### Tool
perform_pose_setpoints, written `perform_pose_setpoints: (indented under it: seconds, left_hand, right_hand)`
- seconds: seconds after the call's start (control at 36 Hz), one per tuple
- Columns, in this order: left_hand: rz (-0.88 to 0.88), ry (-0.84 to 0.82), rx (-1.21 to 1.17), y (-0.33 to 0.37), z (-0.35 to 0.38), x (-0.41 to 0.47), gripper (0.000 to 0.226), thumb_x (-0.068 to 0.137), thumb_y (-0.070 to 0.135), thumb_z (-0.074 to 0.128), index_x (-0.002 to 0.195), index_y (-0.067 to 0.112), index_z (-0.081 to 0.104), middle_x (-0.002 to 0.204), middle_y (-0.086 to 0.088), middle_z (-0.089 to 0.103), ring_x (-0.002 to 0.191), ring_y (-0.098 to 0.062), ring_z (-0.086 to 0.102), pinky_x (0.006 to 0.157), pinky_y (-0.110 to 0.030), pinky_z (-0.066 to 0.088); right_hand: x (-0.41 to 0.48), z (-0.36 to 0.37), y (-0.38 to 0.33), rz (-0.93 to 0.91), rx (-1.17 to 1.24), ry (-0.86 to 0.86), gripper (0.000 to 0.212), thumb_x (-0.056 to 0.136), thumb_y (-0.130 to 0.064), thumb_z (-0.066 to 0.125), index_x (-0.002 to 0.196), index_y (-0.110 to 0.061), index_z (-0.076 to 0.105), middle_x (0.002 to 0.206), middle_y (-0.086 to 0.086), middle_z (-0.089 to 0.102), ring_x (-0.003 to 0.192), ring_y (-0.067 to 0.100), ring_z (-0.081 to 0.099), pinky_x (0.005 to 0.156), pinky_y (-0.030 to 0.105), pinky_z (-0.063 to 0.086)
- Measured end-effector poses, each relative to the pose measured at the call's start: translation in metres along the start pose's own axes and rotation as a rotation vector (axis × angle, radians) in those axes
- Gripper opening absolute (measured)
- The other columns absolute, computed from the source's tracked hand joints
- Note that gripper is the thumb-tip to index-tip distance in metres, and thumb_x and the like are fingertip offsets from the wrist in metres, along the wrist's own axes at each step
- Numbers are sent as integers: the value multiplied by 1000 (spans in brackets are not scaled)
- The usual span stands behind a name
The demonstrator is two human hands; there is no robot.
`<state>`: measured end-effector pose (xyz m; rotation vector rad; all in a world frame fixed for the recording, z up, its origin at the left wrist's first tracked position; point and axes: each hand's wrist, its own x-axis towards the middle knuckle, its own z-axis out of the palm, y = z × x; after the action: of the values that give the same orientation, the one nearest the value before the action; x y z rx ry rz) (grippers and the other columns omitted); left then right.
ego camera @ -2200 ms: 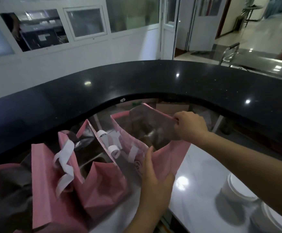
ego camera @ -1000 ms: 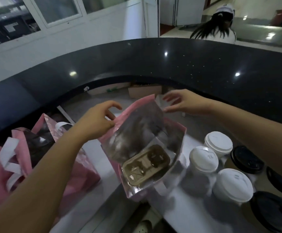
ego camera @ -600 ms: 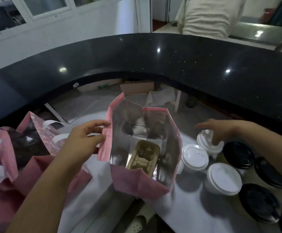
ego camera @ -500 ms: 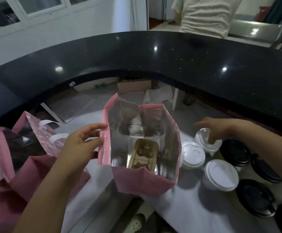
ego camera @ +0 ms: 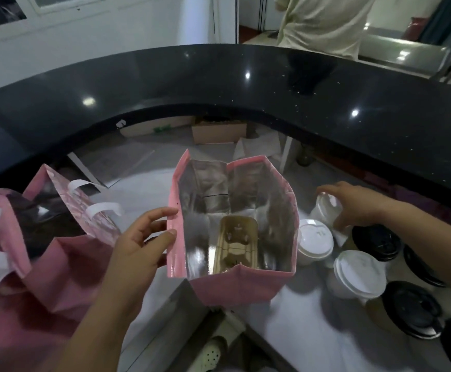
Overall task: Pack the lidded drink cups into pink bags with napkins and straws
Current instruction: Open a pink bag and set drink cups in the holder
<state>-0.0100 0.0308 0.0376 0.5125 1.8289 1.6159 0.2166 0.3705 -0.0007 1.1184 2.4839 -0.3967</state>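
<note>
Right of the pink bag (ego camera: 235, 288), the right hand (ego camera: 358, 202) curls round a lidded cup (ego camera: 325, 210); the left hand (ego camera: 138, 245), fingers loosely spread, touches the bag's left wall. Probably full and thin-walled, the cup wants a gentle grip on its sides, never its lid.

Big curved black speckled stone bar top (ego camera: 219, 76) wraps round the back, with bright light spots glinting off it. Behind it there's a white wall (ego camera: 111, 36) with a white-framed window (ego camera: 66, 4), plus someone in a beige shirt (ego camera: 323, 20). A brown cardboard box (ego camera: 219, 132) sits under the bar. Glossy pale grey counter (ego camera: 313, 339) up front.
</note>
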Motion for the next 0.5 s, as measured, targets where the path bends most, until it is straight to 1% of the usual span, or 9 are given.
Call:
perform_pose_setpoints:
  seconds: [0.06, 0.11, 0.22, 0.31, 0.36, 0.42, 0.44, 0.5]
  left_hand:
    - [2, -12, -1, 0, 1, -1, 37, 93, -2, 58, 107, 30, 72, 108, -3, 71, 91, -28, 70, 79, -48, 58]
    - [2, -29, -4, 0, 1, -2, 37, 93, -1, 59, 106, 31, 72, 106, 1, 72, 87, -23, 72, 72, -42, 58]
    - [-3, -80, -11, -1, 2, -2, 38, 92, -1, 61, 109, 31, 70, 103, 5, 73, 80, -14, 71, 59, -26, 55]
    - [-5, -106, -7, -2, 1, -3, 40, 91, 1, 63, 110, 35, 69, 104, 8, 72, 82, -11, 71, 59, -24, 55]
    - [-8, -112, -16, -3, -1, -3, 40, 91, 3, 64, 110, 38, 69, 104, 11, 72, 86, -11, 71, 62, -25, 56]
    - [-15, -123, -36, -4, -2, -2, 41, 91, 4, 64, 111, 40, 68, 103, 10, 72, 87, -12, 71, 64, -26, 55]
    - [-20, -129, -45, -5, -3, -2, 42, 91, 4, 64, 112, 40, 68, 102, 10, 72, 87, -11, 71, 64, -26, 55]
    - [-25, -133, -64, -7, -4, -2, 42, 91, 3, 64, 111, 39, 68, 99, 10, 72, 82, -9, 70, 62, -24, 55]
  right_hand:
    - [-9, -9, -8, 13, -66, 96, 94, 69, -42, 81, 146, -42, 28, 143, 0, 43, 116, 26, 54, 89, 37, 50]
    - [-21, -18, -19, 17, -132, 210, 92, 71, -49, 77, 147, -39, 26, 147, 1, 39, 120, 30, 50, 90, 41, 50]
    - [-50, -40, -47, -6, -93, 399, 90, 71, -40, 79, 147, -35, 31, 152, 6, 27, 122, 36, 48, 88, 47, 52]
    - [-76, -62, -71, -64, -41, 560, 89, 69, -33, 82, 145, -34, 36, 149, 7, 27, 120, 39, 49, 85, 48, 49]
    - [-95, -77, -90, -142, 6, 648, 89, 68, -35, 79, 146, -33, 38, 146, 5, 31, 117, 38, 51, 84, 46, 49]
    - [-115, -92, -112, -243, 58, 679, 89, 65, -43, 73, 147, -35, 39, 145, 2, 32, 113, 34, 53, 83, 41, 48]
    - [-124, -98, -124, -299, 88, 659, 90, 63, -47, 72, 147, -37, 39, 145, -1, 33, 112, 29, 53, 82, 39, 47]
    - [-138, -102, -148, -416, 111, 566, 91, 62, -50, 73, 146, -43, 37, 145, -8, 32, 110, 21, 53, 80, 37, 51]
